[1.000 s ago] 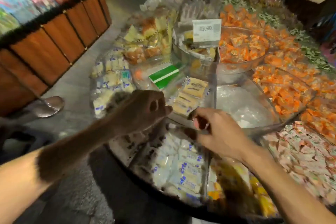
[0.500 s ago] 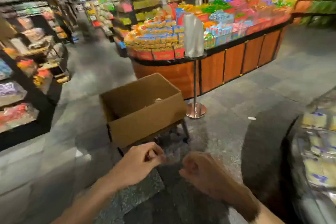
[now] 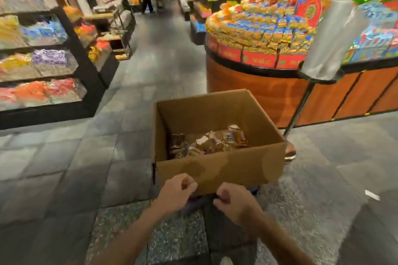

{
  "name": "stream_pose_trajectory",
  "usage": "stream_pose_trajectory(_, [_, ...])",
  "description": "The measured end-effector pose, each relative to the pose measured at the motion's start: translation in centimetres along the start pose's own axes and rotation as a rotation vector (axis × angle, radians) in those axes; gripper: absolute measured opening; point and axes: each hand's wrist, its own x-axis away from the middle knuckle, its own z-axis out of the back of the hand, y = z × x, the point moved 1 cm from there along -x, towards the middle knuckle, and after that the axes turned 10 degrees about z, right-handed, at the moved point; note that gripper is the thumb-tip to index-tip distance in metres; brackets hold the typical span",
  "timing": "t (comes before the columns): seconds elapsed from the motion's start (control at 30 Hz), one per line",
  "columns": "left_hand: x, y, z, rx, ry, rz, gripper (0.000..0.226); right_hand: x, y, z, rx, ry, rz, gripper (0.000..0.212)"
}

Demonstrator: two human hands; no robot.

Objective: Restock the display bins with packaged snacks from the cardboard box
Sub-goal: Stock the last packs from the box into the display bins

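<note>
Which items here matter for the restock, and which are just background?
Relevant: cardboard box; packaged snacks inside it; left hand and right hand, both loosely closed near the box's front wall, empty as far as visible.

Background: round display; bag roll on stand; wall shelves.
</note>
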Motion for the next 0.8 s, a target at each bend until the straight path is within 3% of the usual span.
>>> stream_pose_trajectory(0.33, [-17.0,0.1,1.3,0.098,0.077,0.278,0.011,-18.6,6.6,2.7,-0.007,-0.123,-0.036,0.008])
stream_pose_trajectory(0.47, [-26.3,-2.5,1.4,0.148,-0.051,0.403,0.002,-25.8,10.4,2.0,-0.032,-0.237,-0.103,0.009])
stream_pose_trajectory(0.6, [-35.2,-6.8,-1.2,0.055,-0.179,0.589,0.034,-32.2,15.3,-0.6,-0.044,-0.348,-0.276,0.015])
stream_pose_trajectory(0.73, [-40.1,-10.7,-4.3,0.010,-0.232,0.712,0.099,-37.4,20.1,-3.5,-0.067,-0.450,-0.438,0.036])
stream_pose_trajectory(0.8, [-41.7,-12.3,-5.4,-0.136,-0.295,0.693,0.120,-39.3,22.6,-5.4,-0.068,-0.503,-0.455,0.051])
